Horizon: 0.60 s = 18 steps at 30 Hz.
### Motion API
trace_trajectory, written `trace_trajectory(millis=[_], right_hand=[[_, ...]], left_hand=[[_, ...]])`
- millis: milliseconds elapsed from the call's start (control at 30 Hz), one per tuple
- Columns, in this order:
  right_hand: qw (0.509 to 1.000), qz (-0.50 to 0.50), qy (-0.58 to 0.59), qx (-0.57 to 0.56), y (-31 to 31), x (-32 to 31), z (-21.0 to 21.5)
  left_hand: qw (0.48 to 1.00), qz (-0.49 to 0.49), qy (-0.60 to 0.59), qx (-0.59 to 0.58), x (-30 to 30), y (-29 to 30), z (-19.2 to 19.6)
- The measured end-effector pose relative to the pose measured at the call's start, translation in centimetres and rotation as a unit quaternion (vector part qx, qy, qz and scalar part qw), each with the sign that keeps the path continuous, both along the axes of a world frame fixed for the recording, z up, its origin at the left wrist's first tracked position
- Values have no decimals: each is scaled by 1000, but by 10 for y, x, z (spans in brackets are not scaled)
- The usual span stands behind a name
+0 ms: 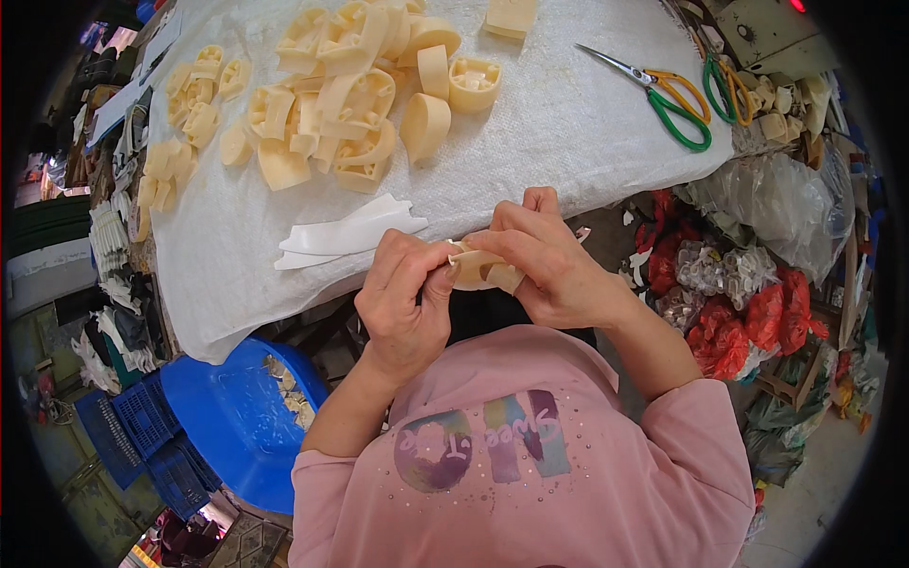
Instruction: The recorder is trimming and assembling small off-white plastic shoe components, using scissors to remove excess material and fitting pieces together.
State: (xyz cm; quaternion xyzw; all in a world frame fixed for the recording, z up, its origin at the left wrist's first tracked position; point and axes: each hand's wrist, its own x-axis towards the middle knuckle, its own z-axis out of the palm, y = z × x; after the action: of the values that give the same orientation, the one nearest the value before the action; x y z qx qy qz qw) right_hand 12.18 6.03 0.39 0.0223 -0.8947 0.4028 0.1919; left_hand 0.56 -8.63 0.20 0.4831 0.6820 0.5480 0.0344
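My left hand (407,295) and my right hand (554,265) are together at the table's near edge. Between them is a cream plastic shoe heel (471,273), a pale strip curving along it. My left thumb and fingertips pinch one end; my right fingers close around the other, hiding part of it. Just beyond my left hand lie white cut pieces of thin sheet material (355,230), overlapping each other. A heap of similar cream heels (355,99), some showing hollow ribbed undersides, spreads over the far left of the table.
White woven cloth (540,123) covers the table. Scissors with green and orange handles (663,90) lie at the right, a second pair (727,87) behind them. A blue tub (222,417) holding scraps stands below left, beside blue baskets (147,417). Red plastic bags (757,327) are at right.
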Motion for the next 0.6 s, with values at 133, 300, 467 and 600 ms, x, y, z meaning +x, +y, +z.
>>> trace_trajectory(millis=[133, 300, 467, 600], right_hand=[[1000, 15, -16, 5, 1, 0, 5], [999, 36, -31, -7, -1, 0, 6], [998, 52, -48, 3, -1, -1, 7], [999, 17, 30, 1, 6, -3, 5]], left_hand=[[999, -16, 38, 26, -3, 3, -2], [998, -28, 22, 51, -1, 2, -5], [982, -43, -158, 96, 3, 0, -18], [933, -42, -335, 127, 11, 0, -1]])
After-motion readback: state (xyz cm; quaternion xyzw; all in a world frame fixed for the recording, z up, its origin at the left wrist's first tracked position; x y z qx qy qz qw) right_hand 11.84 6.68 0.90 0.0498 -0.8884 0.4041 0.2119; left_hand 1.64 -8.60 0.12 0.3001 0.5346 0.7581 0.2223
